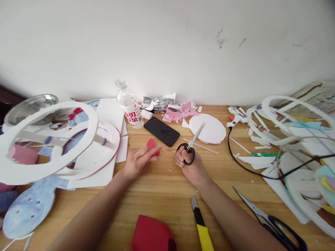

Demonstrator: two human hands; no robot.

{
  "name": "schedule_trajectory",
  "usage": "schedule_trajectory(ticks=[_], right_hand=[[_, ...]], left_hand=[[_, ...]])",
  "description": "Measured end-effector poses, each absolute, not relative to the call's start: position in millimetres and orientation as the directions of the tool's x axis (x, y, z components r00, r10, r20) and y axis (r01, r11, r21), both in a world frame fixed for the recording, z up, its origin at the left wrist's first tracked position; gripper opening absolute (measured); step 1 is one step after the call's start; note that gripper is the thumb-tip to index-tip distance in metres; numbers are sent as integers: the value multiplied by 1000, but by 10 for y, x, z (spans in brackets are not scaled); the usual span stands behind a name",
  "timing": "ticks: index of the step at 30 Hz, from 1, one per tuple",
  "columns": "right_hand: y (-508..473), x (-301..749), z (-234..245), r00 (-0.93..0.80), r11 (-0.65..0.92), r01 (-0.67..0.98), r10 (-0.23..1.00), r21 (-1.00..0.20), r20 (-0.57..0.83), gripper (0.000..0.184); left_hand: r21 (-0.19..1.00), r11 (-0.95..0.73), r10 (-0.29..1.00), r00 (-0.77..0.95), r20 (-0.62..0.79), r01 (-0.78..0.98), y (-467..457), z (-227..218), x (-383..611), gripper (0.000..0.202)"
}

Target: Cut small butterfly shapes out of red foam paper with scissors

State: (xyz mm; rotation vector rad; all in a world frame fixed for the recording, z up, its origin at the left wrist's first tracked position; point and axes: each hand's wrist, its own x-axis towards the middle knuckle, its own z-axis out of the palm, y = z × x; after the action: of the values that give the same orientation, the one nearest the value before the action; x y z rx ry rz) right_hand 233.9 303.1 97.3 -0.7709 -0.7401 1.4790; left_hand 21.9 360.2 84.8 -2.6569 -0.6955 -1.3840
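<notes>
Left hand (138, 160): fingers are apparently pinching a small red piece (150, 142) toward two o'clock (the grip is partly hiding). Right hand (192, 169): fingers are curling around black-handled scissors (194, 140), tips pointing to one o'clock. White disc (208, 128): lying beyond, at one o'clock. Yellow cutter (203, 233): resting at that hand's six o'clock.
</notes>
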Motion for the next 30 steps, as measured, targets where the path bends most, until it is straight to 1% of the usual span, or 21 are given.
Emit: schedule_trajectory(ticks=[2, 4, 6, 12, 16, 18, 22, 25, 27, 28, 30], right_hand=[[3032, 2338, 964, -35, -56, -578, 998, -814, -44, 36], [3031, 2339, 946, -38, -61, -578, 998, -814, -48, 34], [3034, 2342, 927, -40, -63, -578, 998, -813, -49, 33], [3063, 2341, 924, -48, -76, -581, 997, -810, -60, 33], [3075, 2338, 946, -49, -83, -582, 997, -809, -67, 33], [3074, 2339, 950, -52, -82, -585, 997, -807, -63, 32], [3068, 2342, 940, -52, -70, -581, 997, -811, -49, 29], [3070, 2349, 928, -71, -78, -579, 996, -812, -45, 26], [3076, 2355, 916, -78, -78, -584, 996, -808, -40, 25], [3078, 2357, 908, -78, -75, -585, 996, -808, -37, 24], [3078, 2358, 891, -77, -63, -582, 997, -811, -22, 24]], left_hand=[[182, -886, 381, 446, 810, 426, 3624, 804, 224, 50], [202, -909, 355, 422, 834, 366, 3643, 783, 249, 60], [229, -924, 347, 418, 840, 307, 3653, 783, 281, 66], [395, -872, 486, 412, 770, 290, 3620, 774, 303, 64], [489, -830, 556, 331, 763, 268, 3612, 719, 278, 55], [512, -822, 569, 329, 754, 249, 3623, 730, 282, 58], [561, -776, 629, 411, 660, 288, 3613, 875, 343, 72], [578, -742, 669, 427, 608, 340, 3483, 991, 372, 82], [546, -711, 703, 433, 565, 442, 3337, 1010, 348, 85], [499, -697, 715, 440, 544, 515, 3260, 999, 325, 85], [357, -661, 727, 447, 521, 660, 3121, 951, 276, 79]])
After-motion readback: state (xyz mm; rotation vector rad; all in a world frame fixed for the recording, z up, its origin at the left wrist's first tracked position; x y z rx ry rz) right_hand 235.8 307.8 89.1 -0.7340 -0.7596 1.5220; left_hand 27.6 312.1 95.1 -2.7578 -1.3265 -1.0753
